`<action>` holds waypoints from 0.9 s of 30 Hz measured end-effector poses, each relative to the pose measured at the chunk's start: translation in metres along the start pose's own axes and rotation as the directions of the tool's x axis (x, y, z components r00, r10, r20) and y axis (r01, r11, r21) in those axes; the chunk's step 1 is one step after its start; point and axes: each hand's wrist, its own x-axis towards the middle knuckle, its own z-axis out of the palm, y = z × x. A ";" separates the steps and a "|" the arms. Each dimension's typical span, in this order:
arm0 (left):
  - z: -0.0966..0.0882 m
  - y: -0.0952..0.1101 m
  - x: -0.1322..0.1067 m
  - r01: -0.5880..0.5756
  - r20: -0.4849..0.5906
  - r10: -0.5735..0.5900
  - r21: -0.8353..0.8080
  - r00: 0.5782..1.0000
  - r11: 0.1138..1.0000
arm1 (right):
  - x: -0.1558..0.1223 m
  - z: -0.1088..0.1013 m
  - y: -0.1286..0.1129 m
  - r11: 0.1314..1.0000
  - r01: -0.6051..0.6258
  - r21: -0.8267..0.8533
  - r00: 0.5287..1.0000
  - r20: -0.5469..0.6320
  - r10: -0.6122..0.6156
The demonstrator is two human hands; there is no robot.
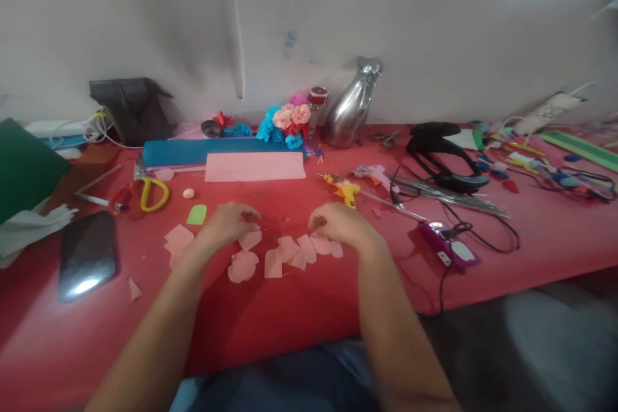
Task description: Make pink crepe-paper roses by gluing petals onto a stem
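Note:
My left hand is over the red table with thumb and fingers curved and a gap between them. Its lower fingertips are at the top edge of a pink paper petal; whether they touch it I cannot tell. A small pile of round pink petals lies just below. My right hand is palm down, fingers bent and slightly apart, above the right end of a row of overlapping pink petals. Its fingertips are close to one petal. More pink pieces lie left of my left forearm.
A yellow glue gun, a pink glue gun and wires lie right. Pink crepe paper, paper flowers and a steel jug stand behind. Yellow-handled scissors and a phone are left.

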 end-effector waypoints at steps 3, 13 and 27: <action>0.018 0.011 0.000 -0.155 0.077 0.152 0.034 0.985 0.987 | -0.009 0.010 -0.002 0.998 0.050 -0.025 0.999 -0.011 -0.051; 0.031 0.014 -0.002 -0.239 0.217 0.206 0.136 0.954 0.961 | -0.014 0.019 0.005 0.980 0.200 0.011 0.974 -0.107 -0.198; 0.039 0.020 -0.002 -0.293 0.181 0.303 -0.082 0.936 0.953 | -0.021 0.026 0.007 0.971 0.184 0.153 0.975 -0.154 -0.160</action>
